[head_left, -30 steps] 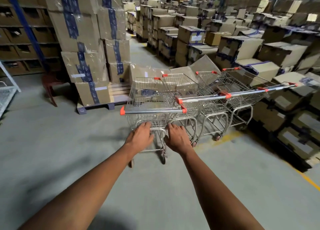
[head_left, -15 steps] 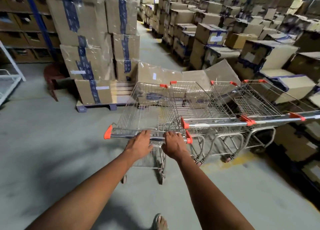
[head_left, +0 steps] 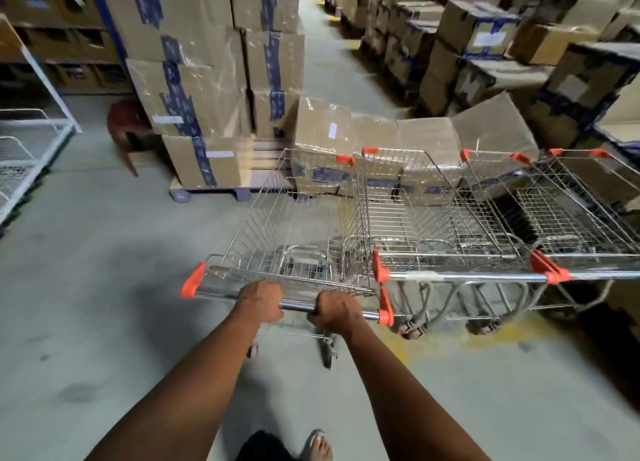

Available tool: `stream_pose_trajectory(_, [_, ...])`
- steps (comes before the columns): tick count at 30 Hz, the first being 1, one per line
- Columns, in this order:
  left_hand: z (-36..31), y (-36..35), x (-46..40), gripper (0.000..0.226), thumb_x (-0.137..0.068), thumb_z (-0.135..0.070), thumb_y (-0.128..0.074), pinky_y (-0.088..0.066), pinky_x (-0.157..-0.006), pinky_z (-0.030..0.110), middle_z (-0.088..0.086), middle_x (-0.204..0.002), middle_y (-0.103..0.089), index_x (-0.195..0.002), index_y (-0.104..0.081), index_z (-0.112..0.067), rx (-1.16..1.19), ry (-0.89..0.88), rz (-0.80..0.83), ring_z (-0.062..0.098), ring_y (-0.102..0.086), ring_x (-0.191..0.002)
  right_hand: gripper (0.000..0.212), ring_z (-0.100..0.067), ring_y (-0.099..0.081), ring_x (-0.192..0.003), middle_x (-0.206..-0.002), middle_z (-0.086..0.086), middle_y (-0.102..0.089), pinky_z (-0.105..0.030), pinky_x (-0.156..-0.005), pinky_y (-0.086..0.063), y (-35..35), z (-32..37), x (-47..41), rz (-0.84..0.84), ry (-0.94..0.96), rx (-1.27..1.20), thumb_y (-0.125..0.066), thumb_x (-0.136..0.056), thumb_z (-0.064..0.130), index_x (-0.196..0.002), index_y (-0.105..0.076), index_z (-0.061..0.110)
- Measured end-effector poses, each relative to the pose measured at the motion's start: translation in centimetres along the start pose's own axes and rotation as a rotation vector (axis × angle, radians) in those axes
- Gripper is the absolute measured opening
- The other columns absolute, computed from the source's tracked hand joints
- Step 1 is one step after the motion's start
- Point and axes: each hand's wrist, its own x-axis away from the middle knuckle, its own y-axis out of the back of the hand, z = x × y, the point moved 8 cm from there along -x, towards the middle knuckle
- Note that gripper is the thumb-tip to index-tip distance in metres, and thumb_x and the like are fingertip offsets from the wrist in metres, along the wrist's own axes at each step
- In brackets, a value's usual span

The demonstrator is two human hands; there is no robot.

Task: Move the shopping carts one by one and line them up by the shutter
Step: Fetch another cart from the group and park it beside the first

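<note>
A steel wire shopping cart (head_left: pixel 294 232) with orange corner caps stands right in front of me on the concrete floor. My left hand (head_left: pixel 260 300) and my right hand (head_left: pixel 337 312) are both closed around its chrome handle bar (head_left: pixel 221 292). To its right a second cart (head_left: pixel 433 225) stands side by side with it, and a third cart (head_left: pixel 568 218) stands beyond that one. All three baskets hold nothing. No shutter is in view.
A tall stack of taped cardboard boxes (head_left: pixel 194 79) on a pallet rises ahead left, with low boxes (head_left: pixel 381 141) just behind the carts. More box stacks (head_left: pixel 485 44) fill the right. An aisle (head_left: pixel 325 65) runs between them. A white wire rack (head_left: pixel 27 148) stands at far left, a brown stool (head_left: pixel 123 124) beside the pallet.
I have stepped up to the nearest cart and both hands have closed on its handle bar. The carts now sit closer and lower in view.
</note>
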Motion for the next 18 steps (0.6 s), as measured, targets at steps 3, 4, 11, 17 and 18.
stream_pose_trajectory(3, [-0.1, -0.1, -1.0, 0.044, -0.080, -0.050, -0.067, -0.054, -0.086, 0.033, 0.003, -0.110, -0.071, -0.113, -0.069, -0.019, -0.018, 0.011, -0.028, 0.025, -0.067, -0.101, 0.040, -0.033, -0.073, -0.098, -0.104, -0.010, -0.077, -0.038, -0.085, -0.059, 0.0, -0.4, -0.7, 0.029, -0.031, -0.014, -0.058, -0.078, 0.046, -0.101, -0.072, 0.016])
stream_pose_trajectory(4, [0.0, -0.1, -1.1, 0.045, -0.081, -0.050, -0.066, -0.054, -0.086, 0.034, 0.003, -0.112, -0.071, -0.114, -0.068, -0.019, -0.028, 0.011, -0.045, 0.025, -0.067, -0.103, 0.040, -0.033, -0.073, -0.097, -0.104, -0.009, -0.077, -0.037, -0.085, -0.059, -0.1, -0.4, -1.0, 0.037, -0.029, -0.006, -0.057, -0.079, 0.046, -0.101, -0.072, 0.017])
stream_pose_trajectory(11, [0.0, -0.6, -0.4, 0.038, -0.083, -0.049, -0.061, -0.055, -0.083, 0.036, 0.004, -0.104, -0.072, -0.106, -0.069, -0.020, -0.109, 0.016, -0.145, 0.025, -0.068, -0.095, 0.038, -0.034, -0.073, -0.096, -0.104, -0.009, -0.076, -0.038, -0.083, -0.058, -0.5, -0.2, -0.4, 0.022, -0.011, 0.010, -0.055, -0.082, 0.046, -0.100, -0.071, 0.017])
stream_pose_trajectory(17, [-0.7, -2.0, 2.1, 0.034, -0.086, -0.048, -0.059, -0.053, -0.079, 0.034, 0.003, -0.098, -0.071, -0.102, -0.068, -0.021, -0.138, 0.009, -0.151, 0.023, -0.066, -0.089, 0.035, -0.033, -0.073, -0.091, -0.098, -0.008, -0.076, -0.038, -0.082, -0.058, -1.4, 0.2, 2.0, 0.001, 0.016, 0.050, -0.051, -0.079, 0.049, -0.089, -0.066, 0.019])
stream_pose_trajectory(18, [-0.8, -2.3, 2.6, 0.033, -0.087, -0.048, -0.060, -0.052, -0.079, 0.034, 0.003, -0.097, -0.070, -0.102, -0.068, -0.020, -0.139, 0.010, -0.149, 0.023, -0.065, -0.086, 0.031, -0.033, -0.073, -0.090, -0.096, -0.007, -0.076, -0.038, -0.081, -0.058, -1.6, 0.4, 2.5, 0.005, 0.019, 0.055, -0.051, -0.079, 0.048, -0.086, -0.063, 0.020])
